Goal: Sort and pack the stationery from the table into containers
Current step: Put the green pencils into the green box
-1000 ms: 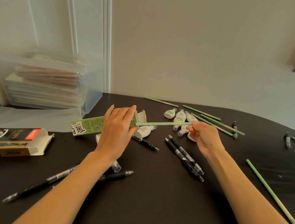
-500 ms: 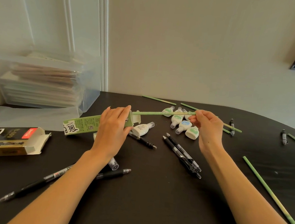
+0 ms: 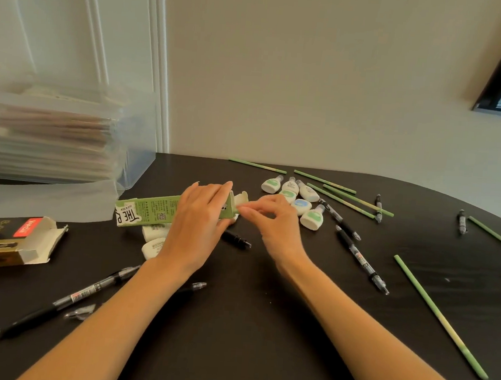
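My left hand (image 3: 199, 215) grips the open right end of a long green pencil box (image 3: 148, 210), held just above the dark table (image 3: 247, 324). At the box's mouth, the fingertips of my right hand (image 3: 273, 224) pinch the last bit of a green pencil; the rest of it is hidden inside the box. More green pencils (image 3: 347, 197) lie at the back, and a long one (image 3: 437, 312) lies at the right. White correction tapes (image 3: 299, 199) cluster behind my right hand, and two more (image 3: 153, 242) lie under the box.
Black pens lie at the right (image 3: 360, 258) and lower left (image 3: 54, 306). An open black-and-gold pen box (image 3: 8, 239) sits at the left edge. A clear plastic bin (image 3: 52, 135) of stacked paper stands at the back left, against the wall.
The green pencil has slid leftward into the green box until almost none of it shows. My right hand moved left to the box's mouth; my left hand kept its hold on the box.
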`<state>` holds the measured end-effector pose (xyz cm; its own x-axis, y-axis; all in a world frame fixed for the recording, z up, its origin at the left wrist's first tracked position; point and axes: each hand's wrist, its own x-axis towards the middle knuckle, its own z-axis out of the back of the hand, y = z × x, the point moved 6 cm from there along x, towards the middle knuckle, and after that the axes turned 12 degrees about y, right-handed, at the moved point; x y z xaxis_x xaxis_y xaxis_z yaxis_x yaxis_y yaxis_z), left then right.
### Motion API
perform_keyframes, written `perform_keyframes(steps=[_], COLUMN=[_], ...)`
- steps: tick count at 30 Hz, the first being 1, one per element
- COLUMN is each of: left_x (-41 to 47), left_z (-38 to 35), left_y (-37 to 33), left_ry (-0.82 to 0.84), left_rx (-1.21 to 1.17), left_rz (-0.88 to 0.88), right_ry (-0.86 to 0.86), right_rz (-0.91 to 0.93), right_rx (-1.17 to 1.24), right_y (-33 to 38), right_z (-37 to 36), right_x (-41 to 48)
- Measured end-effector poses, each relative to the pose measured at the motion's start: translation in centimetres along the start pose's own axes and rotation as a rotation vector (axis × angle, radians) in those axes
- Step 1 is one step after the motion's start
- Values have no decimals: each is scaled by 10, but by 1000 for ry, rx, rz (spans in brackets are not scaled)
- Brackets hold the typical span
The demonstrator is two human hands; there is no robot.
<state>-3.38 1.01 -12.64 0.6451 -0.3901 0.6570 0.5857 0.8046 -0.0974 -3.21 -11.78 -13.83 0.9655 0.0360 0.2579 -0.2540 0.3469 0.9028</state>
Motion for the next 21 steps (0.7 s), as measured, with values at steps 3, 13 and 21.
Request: perform_keyframes(steps=[3,13,21], left_x=[2,17,25], left_z=[-1,-17,-32], left_y=[-17,-71,-114], left_ry=[-1,41,68], left_rx=[-8,-58,-105], left_rz=[-36,-69,-94], right_ry=[59,-248,-98], right_rz=[55,-250,-795], right_rx=[-40,-258,-896], right_y=[1,-31,-73], right_z=[3,130,209], right_x=[-3,-39,-89])
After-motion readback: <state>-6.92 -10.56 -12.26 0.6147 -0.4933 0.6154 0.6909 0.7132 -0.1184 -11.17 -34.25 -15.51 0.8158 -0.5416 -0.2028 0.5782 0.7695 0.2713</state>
